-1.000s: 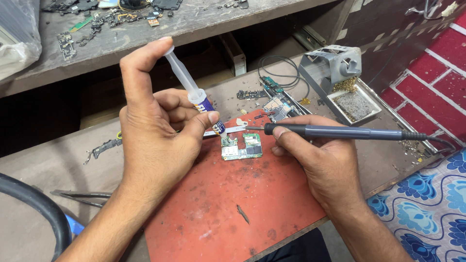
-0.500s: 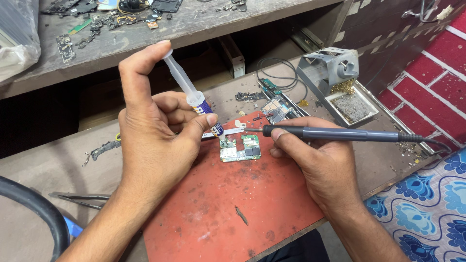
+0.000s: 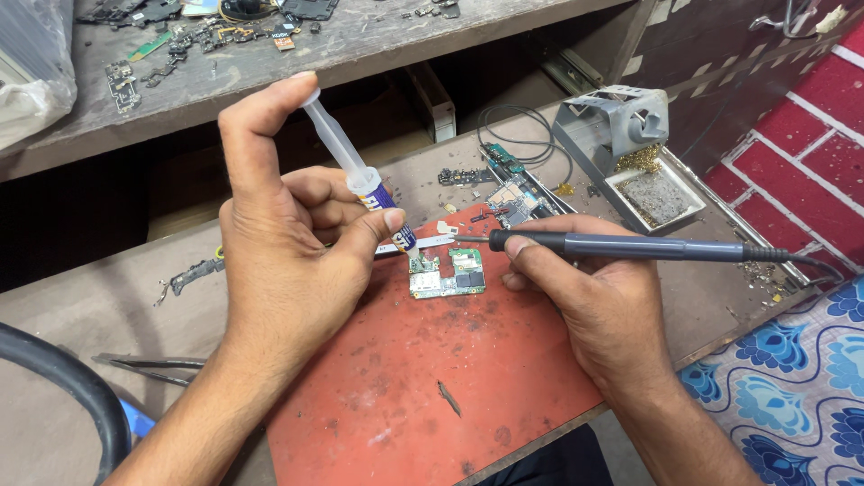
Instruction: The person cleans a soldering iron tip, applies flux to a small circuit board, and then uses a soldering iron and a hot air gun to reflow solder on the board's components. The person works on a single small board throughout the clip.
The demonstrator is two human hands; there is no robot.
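Flux syringe and soldering iron poised over a small circuit board

On the red work mat (image 3: 468,378), the left hand (image 3: 279,270) grips a flux syringe (image 3: 360,180), thumb on its plunger; the right hand (image 3: 594,297) pinches a soldering iron (image 3: 630,246) like a pen. Between them, at 12 o'clock, lies the circuit board (image 3: 447,274): light, stiff, fragile, best held by its edges. The iron stand (image 3: 621,126) sits at 2 o'clock.

Even daylight was bright and sharp throughout; soft shadows sat under the hands (image 3: 297,261), and the far recess stayed dark.
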